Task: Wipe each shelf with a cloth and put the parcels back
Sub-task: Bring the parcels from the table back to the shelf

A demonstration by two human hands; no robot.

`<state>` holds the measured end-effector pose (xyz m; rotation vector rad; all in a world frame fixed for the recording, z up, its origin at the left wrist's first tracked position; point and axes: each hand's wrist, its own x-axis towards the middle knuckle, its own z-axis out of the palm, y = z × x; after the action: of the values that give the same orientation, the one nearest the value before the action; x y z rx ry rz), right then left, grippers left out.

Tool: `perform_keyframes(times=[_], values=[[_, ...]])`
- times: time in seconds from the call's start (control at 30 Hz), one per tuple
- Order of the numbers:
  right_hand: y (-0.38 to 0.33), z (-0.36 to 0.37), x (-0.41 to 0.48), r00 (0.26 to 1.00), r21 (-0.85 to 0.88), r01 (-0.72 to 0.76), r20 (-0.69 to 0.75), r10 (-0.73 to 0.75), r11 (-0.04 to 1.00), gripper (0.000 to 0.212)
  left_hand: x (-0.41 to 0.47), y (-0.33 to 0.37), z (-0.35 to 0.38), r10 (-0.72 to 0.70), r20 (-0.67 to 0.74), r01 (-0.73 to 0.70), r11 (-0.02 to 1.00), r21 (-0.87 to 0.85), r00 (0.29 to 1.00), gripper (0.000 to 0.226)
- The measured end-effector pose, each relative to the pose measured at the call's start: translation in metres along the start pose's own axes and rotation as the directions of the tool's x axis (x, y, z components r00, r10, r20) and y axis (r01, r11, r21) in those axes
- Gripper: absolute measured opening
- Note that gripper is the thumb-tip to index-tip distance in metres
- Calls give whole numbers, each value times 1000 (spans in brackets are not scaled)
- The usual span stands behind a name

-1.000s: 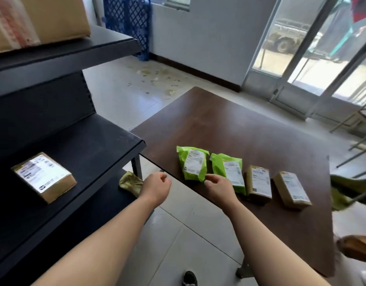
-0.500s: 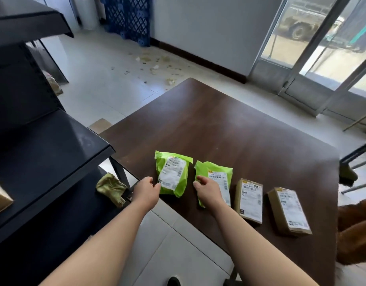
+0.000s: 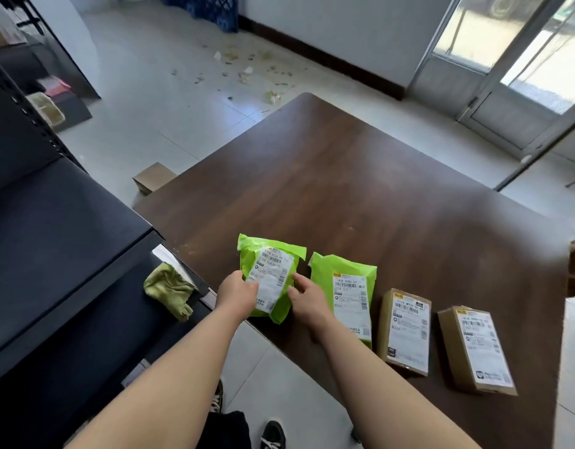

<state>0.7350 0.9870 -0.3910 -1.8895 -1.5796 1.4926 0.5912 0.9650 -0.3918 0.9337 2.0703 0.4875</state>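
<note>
Several labelled parcels lie in a row along the near edge of a dark wooden table (image 3: 360,189). My left hand (image 3: 236,294) grips the left edge of the leftmost green bag parcel (image 3: 273,270), and my right hand (image 3: 307,298) holds its right edge. To the right lie a second green bag (image 3: 347,293) and two brown cardboard boxes (image 3: 406,328) (image 3: 477,348). A crumpled yellow-green cloth (image 3: 169,290) sits on a lower black shelf (image 3: 85,312) at the left. The black shelf board (image 3: 53,228) above it shows nothing on it in this view.
A small cardboard box (image 3: 153,176) stands on the tiled floor behind the table's left corner. Scattered debris (image 3: 247,72) litters the floor near the far wall. Glass doors (image 3: 522,59) are at the back right. My shoes (image 3: 273,435) show below, between shelf and table.
Both hands have closed in on the leftmost green bag; the right hand moved off the second green bag. My view swung right and down, so the box on the shelf left the frame.
</note>
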Motion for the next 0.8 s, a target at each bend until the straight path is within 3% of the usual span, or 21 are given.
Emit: perform_keyframes(times=[0.17, 0.33, 0.47, 0.6, 0.7, 0.8], values=[[0, 3, 6, 1000, 6, 7, -18, -7, 1000, 41, 5, 9, 7, -66, -25, 65, 998, -21, 998, 24], [5, -7, 4, 998, -30, 46, -50, -47, 998, 37, 7, 12, 13, -46, -43, 44, 997, -58, 998, 16], [19, -26, -3, 973, -206, 78, -198, -120, 975, 39, 8, 13, 17, 6, -48, -7, 1000, -30, 999, 11], [38, -45, -9, 944, -464, -49, -312, -112, 884, 59, 2, 14, 19, 10, -53, -12, 999, -37, 999, 12], [50, -48, -12, 960, -569, -169, -281, 3, 805, 75, -3, 13, 22, 9, -63, -12, 999, -49, 998, 13], [57, -43, -10, 969, -596, -195, -238, 60, 779, 78, -8, 11, 25, -8, -83, 3, 998, -65, 997, 13]])
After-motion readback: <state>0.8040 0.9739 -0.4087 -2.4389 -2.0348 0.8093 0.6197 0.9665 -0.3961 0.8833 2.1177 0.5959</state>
